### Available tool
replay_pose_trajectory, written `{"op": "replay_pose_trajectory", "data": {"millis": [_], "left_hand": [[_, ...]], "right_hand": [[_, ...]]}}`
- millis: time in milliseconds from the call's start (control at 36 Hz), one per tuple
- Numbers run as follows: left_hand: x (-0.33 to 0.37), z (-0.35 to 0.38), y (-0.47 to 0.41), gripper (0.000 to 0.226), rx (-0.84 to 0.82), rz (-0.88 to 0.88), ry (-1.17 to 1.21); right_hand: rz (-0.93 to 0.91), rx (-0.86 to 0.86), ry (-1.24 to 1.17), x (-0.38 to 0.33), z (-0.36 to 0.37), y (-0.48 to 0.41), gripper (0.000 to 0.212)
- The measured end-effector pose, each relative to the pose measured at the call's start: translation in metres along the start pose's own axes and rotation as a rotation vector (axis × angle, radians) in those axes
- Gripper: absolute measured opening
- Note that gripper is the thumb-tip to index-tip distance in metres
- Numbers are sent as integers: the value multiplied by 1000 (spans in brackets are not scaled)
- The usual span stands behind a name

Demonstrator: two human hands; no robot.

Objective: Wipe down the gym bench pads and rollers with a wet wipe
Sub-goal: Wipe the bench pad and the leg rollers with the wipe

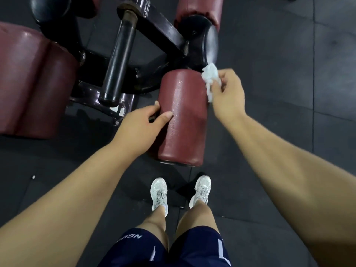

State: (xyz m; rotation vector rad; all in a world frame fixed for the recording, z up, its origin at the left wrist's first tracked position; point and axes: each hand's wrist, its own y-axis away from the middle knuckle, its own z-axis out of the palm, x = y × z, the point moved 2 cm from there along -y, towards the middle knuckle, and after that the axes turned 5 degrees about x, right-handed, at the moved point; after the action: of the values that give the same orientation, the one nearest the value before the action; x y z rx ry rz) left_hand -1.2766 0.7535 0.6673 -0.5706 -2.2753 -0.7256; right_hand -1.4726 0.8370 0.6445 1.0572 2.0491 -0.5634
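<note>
A dark red padded roller (183,116) stands out from the black bench frame (158,29) at centre, its surface beaded with moisture. My left hand (142,122) grips the roller's left side, thumb on top. My right hand (227,95) pinches a crumpled white wet wipe (211,77) against the roller's upper right edge, just under the black end cap (204,45) of a second red roller (198,10). The red bench pad (32,83) lies at the left.
A black cylindrical bar (118,60) slants down between the pad and the roller. Dark rubber floor tiles (289,93) lie all around. My white shoes (159,191) stand just below the roller's near end. Another black end cap (50,8) sits at top left.
</note>
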Motion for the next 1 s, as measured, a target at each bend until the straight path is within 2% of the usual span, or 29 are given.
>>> {"op": "replay_pose_trajectory", "data": {"millis": [56, 111, 167, 250, 333, 389, 444, 528, 639, 722, 778, 889, 944, 1000], "left_hand": [[-7, 1, -3, 54, -59, -42, 55], [-11, 1, -6, 53, -102, -65, 83], [-10, -1, -7, 53, -118, -63, 66], [-2, -5, -2, 47, -58, -4, 16], [7, -7, 7, 53, 10, 93, -67], [10, -4, 11, 60, -11, 137, -182], [12, -1, 11, 63, -43, 158, -262], [12, 2, 7, 70, -72, 147, -295], [5, 5, 6, 72, -62, 32, -174], [-4, 3, 3, 67, -92, -39, -38], [-7, 2, 1, 64, -132, -52, 15], [-3, -2, 2, 57, -119, -9, -66], [4, -3, 6, 56, -53, 26, -60], [9, 0, 10, 63, -28, 53, -77]], "right_hand": [[72, 27, -43, 1, 1, -7, 21], [57, 48, -26, -2, 2, 4, 16], [-47, 36, -4, -3, 0, 28, 9], [-285, -88, 70, -4, -10, 83, 9], [-474, -177, 60, -3, -20, 125, 24], [-525, -200, 75, 0, -20, 124, 28], [-478, -180, 98, 2, -18, 106, 22], [-257, -84, 87, -5, -9, 61, 7], [13, 35, -24, -7, 0, 12, 21], [37, 51, -65, -9, 2, 11, 23], [-18, 33, -39, -10, -1, 28, 11], [-348, -85, 35, 1, -15, 96, 3], [-482, -166, 26, 10, -20, 128, 12], [-516, -194, 9, 16, -23, 138, 21]]}}
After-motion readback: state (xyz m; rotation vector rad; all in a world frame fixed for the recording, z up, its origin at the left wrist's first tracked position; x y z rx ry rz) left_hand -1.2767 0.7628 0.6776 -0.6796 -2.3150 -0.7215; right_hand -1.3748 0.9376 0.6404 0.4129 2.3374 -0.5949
